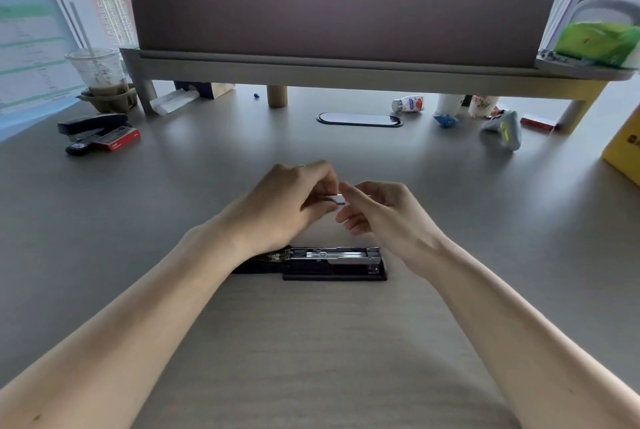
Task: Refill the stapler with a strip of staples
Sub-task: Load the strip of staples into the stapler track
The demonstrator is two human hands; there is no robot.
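Black stapler [332, 264] with silver channel, grey desk [311, 342], yellow box [625, 148]

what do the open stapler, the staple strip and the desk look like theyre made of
Stapler: shiny silver channel that looks like bare metal, on a matte black base, plastic or painted metal. Staple strip, pinched in the left hand: small, pale and glinting, likely metal. Desk: grey wood-grain surface with soft sheen, probably laminate.

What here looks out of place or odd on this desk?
Little stands out. The stapler lies opened flat, its metal channel exposed, which suits refilling. Far back, a small bottle lies on its side under the shelf, and a nearly empty cup stands at far left. Nothing looks spilled.
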